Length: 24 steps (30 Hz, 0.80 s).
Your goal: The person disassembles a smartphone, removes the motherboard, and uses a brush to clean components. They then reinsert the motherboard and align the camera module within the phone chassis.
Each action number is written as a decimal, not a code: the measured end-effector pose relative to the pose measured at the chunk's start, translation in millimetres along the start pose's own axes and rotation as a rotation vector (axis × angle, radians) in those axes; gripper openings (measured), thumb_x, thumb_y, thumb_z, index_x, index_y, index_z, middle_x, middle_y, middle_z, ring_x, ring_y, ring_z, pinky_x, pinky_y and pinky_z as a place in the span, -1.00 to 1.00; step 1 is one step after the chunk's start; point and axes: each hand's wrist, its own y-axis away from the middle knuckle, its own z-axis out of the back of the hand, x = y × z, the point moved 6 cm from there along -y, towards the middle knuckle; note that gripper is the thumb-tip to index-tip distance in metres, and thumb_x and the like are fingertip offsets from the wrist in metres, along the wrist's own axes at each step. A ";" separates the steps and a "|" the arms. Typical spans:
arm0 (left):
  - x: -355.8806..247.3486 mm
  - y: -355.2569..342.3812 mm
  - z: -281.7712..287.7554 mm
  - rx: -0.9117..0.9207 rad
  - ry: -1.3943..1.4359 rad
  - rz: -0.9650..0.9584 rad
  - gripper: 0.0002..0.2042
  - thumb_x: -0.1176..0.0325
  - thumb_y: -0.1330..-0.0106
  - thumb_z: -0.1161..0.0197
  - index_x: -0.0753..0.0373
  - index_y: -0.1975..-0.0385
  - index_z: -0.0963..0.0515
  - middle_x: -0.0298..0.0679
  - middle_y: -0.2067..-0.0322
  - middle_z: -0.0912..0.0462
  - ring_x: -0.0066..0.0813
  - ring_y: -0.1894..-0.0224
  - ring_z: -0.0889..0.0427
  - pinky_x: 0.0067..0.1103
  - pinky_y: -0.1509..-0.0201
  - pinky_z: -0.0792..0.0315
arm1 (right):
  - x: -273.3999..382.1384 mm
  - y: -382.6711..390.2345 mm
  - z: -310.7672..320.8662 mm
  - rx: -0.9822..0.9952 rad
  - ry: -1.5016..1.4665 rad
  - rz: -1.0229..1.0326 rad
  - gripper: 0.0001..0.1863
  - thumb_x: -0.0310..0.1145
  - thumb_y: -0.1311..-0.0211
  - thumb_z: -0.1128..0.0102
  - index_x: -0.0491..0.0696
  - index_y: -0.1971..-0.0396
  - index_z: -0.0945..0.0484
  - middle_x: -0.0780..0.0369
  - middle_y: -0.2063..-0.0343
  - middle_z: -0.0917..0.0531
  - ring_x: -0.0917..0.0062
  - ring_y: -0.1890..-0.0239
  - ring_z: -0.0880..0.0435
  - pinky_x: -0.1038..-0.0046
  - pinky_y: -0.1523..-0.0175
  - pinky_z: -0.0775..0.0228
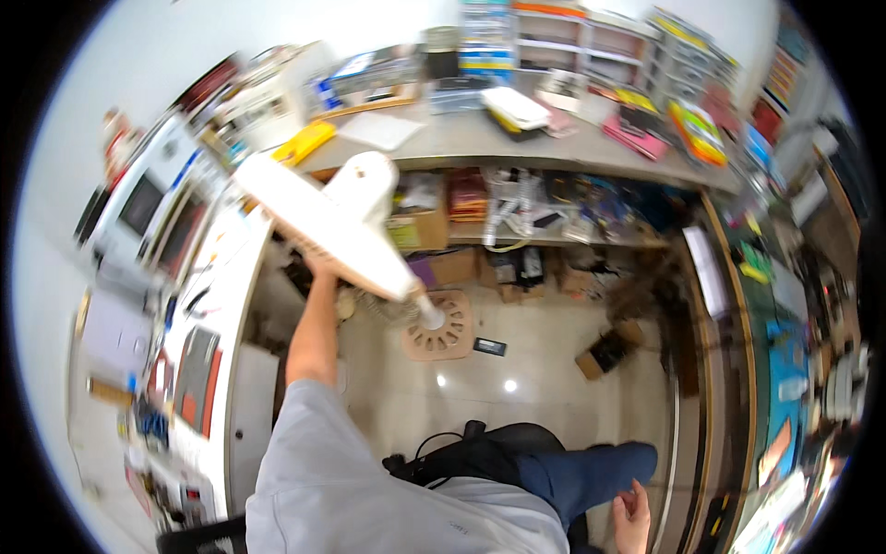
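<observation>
Beside the slotted beige base point(443, 340) lies a black slab point(490, 347).

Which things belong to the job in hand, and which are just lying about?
With the job: white stand fan; left hand, at its edge.
Lying about: pink item on the counter; dark flat object and cardboard box on the floor.

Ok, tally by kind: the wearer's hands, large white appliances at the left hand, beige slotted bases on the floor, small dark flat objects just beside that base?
Hands: 2 (left hand, partly hidden; right hand)
Large white appliance: 1
Beige slotted base: 1
Small dark flat object: 1
Total: 5
</observation>
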 end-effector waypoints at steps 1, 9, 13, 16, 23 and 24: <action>17.5 -8.5 -15.0 0.047 -0.118 0.000 -0.56 0.08 -0.64 -0.07 0.36 -0.19 -0.52 -0.14 0.05 -0.69 -0.22 0.01 -0.65 -0.32 -0.11 -0.50 | -26.7 15.3 2.9 -0.136 0.001 0.104 -0.31 -0.36 -0.37 -0.37 -0.11 -0.46 -0.37 0.07 0.00 -0.74 0.40 -0.05 -0.72 0.35 -0.15 -0.55; 73.4 -15.9 -76.2 0.217 -0.735 -0.036 -0.53 0.01 -0.65 0.01 0.37 -0.06 -0.57 -0.13 0.25 -0.70 -0.23 0.23 -0.67 -0.36 0.15 -0.50 | -29.6 62.8 15.2 -0.246 -0.089 -0.131 -0.40 -0.18 -0.42 -0.35 -0.16 -0.34 -0.48 -0.01 -0.08 -0.75 0.21 -0.15 -0.75 0.27 -0.28 -0.55; 88.8 50.2 -72.2 0.135 -1.055 -0.215 -0.50 -0.02 -0.66 0.05 0.37 0.01 -0.59 -0.12 0.34 -0.70 -0.24 0.34 -0.68 -0.39 0.27 -0.50 | -72.8 89.5 23.2 -0.402 -0.130 -0.174 -0.47 -0.13 -0.45 -0.30 -0.21 -0.21 -0.58 -0.02 -0.06 -0.76 0.21 -0.14 -0.76 0.26 -0.27 -0.55; 123.5 128.1 -39.0 0.151 -1.314 -0.166 -0.47 -0.05 -0.66 0.09 0.37 0.05 -0.61 -0.12 0.42 -0.71 -0.24 0.42 -0.69 -0.40 0.36 -0.50 | -105.9 111.7 33.4 -0.525 -0.174 -0.217 -0.49 -0.03 -0.56 -0.14 -0.24 -0.02 -0.71 0.03 0.17 -0.82 0.25 0.03 -0.81 0.31 -0.16 -0.59; 269.3 414.9 8.9 1.101 -1.672 0.595 -0.36 -0.11 -0.67 0.18 0.38 0.25 -0.66 -0.13 0.62 -0.66 -0.27 0.61 -0.68 -0.45 0.56 -0.49 | -237.3 185.7 49.6 -0.834 -0.553 -0.468 -0.53 -0.21 -0.70 0.19 -0.20 -0.10 -0.68 0.12 0.42 -0.83 0.37 0.26 -0.86 0.35 0.06 -0.62; 273.1 474.0 -18.7 1.294 -1.521 0.618 -0.31 -0.12 -0.68 0.21 0.39 0.35 -0.67 -0.14 0.69 -0.61 -0.29 0.65 -0.66 -0.46 0.56 -0.48 | -249.9 198.8 53.8 -0.934 -0.648 -0.435 -0.56 -0.28 -0.68 0.19 -0.20 -0.15 -0.65 0.10 0.32 -0.83 0.38 0.25 -0.86 0.38 0.06 -0.62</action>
